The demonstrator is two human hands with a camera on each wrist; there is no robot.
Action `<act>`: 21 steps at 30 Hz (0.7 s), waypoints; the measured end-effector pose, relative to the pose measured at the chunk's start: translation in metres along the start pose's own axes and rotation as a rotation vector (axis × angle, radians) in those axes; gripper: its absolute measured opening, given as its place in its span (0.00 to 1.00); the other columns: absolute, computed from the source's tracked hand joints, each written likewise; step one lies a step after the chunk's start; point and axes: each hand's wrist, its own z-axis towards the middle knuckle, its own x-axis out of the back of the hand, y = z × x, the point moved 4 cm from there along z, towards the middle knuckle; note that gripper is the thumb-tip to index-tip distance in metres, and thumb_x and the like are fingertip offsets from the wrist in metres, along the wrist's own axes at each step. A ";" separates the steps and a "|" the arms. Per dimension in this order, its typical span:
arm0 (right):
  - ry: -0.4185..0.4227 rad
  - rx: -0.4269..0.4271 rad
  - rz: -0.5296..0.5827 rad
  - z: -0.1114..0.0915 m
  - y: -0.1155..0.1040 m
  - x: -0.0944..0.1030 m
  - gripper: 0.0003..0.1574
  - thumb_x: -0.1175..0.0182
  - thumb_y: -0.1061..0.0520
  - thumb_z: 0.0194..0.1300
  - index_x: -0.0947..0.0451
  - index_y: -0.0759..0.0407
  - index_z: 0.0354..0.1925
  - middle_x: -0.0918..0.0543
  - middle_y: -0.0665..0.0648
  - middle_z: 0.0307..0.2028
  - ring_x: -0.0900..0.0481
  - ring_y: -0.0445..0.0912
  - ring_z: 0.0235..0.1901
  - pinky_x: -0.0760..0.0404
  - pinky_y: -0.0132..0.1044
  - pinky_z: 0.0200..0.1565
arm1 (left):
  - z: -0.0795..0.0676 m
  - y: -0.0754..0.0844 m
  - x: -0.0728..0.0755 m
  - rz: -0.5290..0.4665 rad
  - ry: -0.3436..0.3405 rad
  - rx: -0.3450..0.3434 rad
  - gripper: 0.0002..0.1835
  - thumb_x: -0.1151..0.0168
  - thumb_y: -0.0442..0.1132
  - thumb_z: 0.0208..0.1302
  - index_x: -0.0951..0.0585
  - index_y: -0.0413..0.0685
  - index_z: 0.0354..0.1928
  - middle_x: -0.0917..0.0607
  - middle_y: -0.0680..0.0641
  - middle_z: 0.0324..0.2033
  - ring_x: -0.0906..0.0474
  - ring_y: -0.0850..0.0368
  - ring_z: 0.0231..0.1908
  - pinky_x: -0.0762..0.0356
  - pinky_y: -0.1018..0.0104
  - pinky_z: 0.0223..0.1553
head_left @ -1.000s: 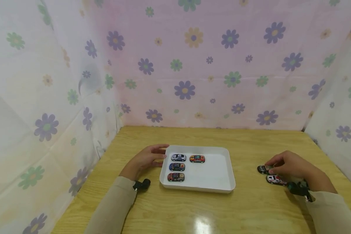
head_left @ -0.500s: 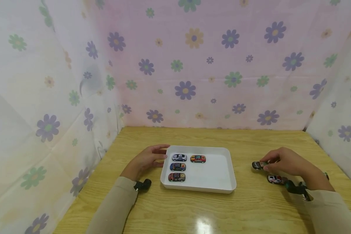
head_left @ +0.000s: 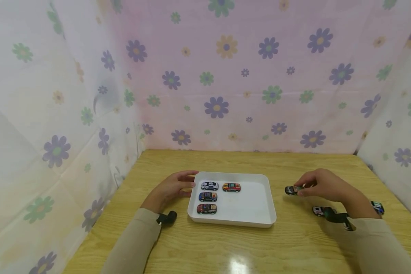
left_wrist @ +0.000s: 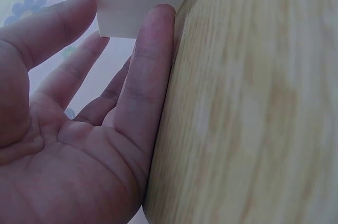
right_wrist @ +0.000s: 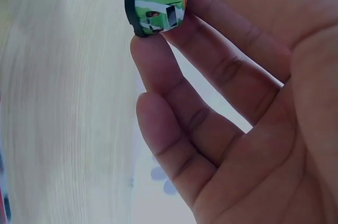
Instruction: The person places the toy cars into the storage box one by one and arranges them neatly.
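Observation:
Between the thumb and fingers of my right hand (head_left: 323, 184) a small toy car (head_left: 292, 190) is pinched, right of the tray. Its green and white end (right_wrist: 158, 10) shows in the right wrist view. My left hand (head_left: 171, 188) rests at the left side of a shallow white tray (head_left: 241, 222), its fairly straight fingers (left_wrist: 153, 49) against the outer wall. Inside the tray, a white toy car (head_left: 209, 185), a blue one (head_left: 207, 196) and a red and black one (head_left: 206, 209) form a left column. A red and yellow car (head_left: 231, 187) stands beside the top one.
A white and red toy car (head_left: 318, 211) lies on the wooden table (head_left: 191, 251) under the right wrist, partly hidden. Another car (head_left: 378, 207) shows beyond the right forearm. Flowered cloth (head_left: 246, 83) encloses the back and both sides.
My right hand has carried the pinched toy car left and slightly away from me, toward the tray, uncovering a car farther right. My left hand and the tray have stayed in place.

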 end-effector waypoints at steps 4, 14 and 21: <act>0.000 0.018 -0.002 0.008 -0.008 -0.002 0.14 0.28 0.45 0.65 0.10 0.44 0.48 0.10 0.50 0.47 0.15 0.37 0.40 0.14 0.33 0.37 | 0.000 -0.001 0.000 0.006 -0.001 -0.003 0.30 0.34 0.35 0.71 0.26 0.60 0.73 0.25 0.42 0.70 0.19 0.47 0.61 0.13 0.52 0.53; -0.024 0.041 0.046 0.027 -0.025 -0.009 0.13 0.28 0.46 0.66 0.10 0.46 0.47 0.10 0.49 0.46 0.14 0.38 0.39 0.14 0.33 0.38 | -0.001 0.001 -0.001 -0.004 0.013 -0.001 0.30 0.34 0.34 0.71 0.26 0.58 0.73 0.25 0.40 0.70 0.19 0.46 0.61 0.13 0.51 0.53; -0.058 0.030 0.080 0.041 -0.035 -0.017 0.13 0.27 0.45 0.65 0.10 0.44 0.47 0.10 0.49 0.46 0.14 0.40 0.39 0.14 0.34 0.37 | -0.002 0.001 -0.001 0.003 0.008 0.002 0.30 0.34 0.35 0.71 0.26 0.59 0.73 0.25 0.41 0.70 0.19 0.46 0.61 0.13 0.51 0.53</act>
